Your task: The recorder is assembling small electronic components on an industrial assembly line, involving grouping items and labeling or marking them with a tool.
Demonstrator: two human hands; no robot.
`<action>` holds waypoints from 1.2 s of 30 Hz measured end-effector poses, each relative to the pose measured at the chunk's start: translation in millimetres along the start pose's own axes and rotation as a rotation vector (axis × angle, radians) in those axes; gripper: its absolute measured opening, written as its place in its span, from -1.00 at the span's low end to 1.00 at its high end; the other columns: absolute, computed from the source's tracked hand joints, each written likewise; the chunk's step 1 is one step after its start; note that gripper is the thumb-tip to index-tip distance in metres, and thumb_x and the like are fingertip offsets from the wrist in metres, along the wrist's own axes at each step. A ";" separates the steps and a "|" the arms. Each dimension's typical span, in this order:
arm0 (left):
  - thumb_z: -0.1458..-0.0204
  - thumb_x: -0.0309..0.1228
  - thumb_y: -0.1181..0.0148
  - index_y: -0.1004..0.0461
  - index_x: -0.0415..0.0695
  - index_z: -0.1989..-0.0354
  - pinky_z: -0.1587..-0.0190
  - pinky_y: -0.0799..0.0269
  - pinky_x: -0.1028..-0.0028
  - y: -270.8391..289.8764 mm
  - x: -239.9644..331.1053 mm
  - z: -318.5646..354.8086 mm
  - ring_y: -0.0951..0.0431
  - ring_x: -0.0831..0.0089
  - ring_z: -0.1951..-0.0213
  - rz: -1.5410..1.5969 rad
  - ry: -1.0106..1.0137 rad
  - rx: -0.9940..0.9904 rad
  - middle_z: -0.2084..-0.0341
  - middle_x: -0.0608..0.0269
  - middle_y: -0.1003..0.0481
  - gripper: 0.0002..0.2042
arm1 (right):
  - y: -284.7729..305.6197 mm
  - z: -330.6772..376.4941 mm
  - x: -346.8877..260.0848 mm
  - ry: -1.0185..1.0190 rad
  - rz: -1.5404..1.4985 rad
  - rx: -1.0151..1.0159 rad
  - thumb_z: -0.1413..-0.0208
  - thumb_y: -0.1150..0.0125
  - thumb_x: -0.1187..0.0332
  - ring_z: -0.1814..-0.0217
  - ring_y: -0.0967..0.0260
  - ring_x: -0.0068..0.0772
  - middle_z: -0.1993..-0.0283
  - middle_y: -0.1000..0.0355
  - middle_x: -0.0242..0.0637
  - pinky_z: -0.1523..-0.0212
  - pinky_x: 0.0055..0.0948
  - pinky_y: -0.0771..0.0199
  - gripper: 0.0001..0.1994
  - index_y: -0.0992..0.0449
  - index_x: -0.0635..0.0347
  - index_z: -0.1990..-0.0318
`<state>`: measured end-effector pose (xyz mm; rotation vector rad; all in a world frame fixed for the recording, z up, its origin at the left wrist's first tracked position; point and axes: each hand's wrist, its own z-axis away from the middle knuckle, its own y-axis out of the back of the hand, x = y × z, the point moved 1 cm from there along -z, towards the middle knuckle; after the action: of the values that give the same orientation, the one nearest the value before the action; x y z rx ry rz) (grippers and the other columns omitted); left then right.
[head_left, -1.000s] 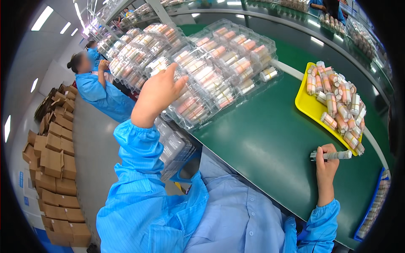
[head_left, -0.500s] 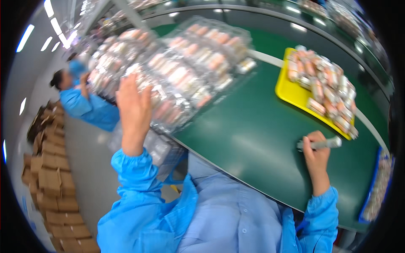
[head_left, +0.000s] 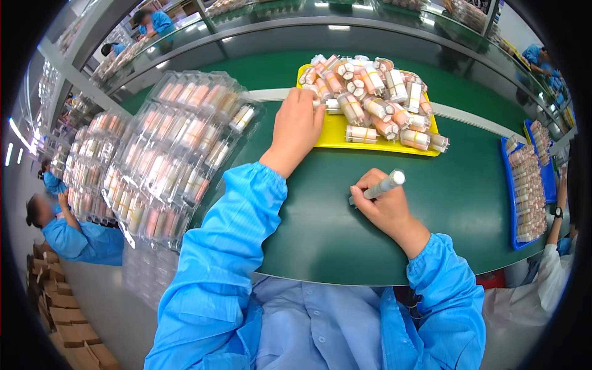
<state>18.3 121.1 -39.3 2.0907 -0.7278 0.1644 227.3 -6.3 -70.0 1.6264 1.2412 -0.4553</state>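
Right hand is fisted around a white marker, fingers fully closed on the barrel, heel resting on the green worktop. Left hand lies on the near-left edge of the yellow tray, fingers curled over into the pile of tubes; can't tell whether it's actually pinching one.

Tubes look like small rigid plastic cylinders with caps: light, stiff, smooth, so they'll roll and slip in a loose heap. Best grip is probably across the middle of the barrel, thumb against two fingers, not by the cap.

Stacked clear blister packs sit at the left, thin and flexy. Blue tray of more tubes is at far right.
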 end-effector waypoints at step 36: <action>0.14 -0.52 -0.50 -0.54 -0.17 0.02 0.16 -0.53 0.37 53.7 66.4 118.2 -0.57 0.28 0.20 0.626 -0.076 -0.394 0.23 0.17 -0.58 -0.56 | 13.6 -5.5 -29.5 0.196 -0.071 0.167 -0.11 -0.32 0.54 0.44 -0.38 -0.36 0.44 -0.42 -0.25 0.46 -0.36 -0.35 -0.89 -0.49 0.26 0.41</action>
<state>25.2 -24.4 -46.8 1.4536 -1.3299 0.2606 225.9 -16.0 -38.5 1.8065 1.4418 -0.4628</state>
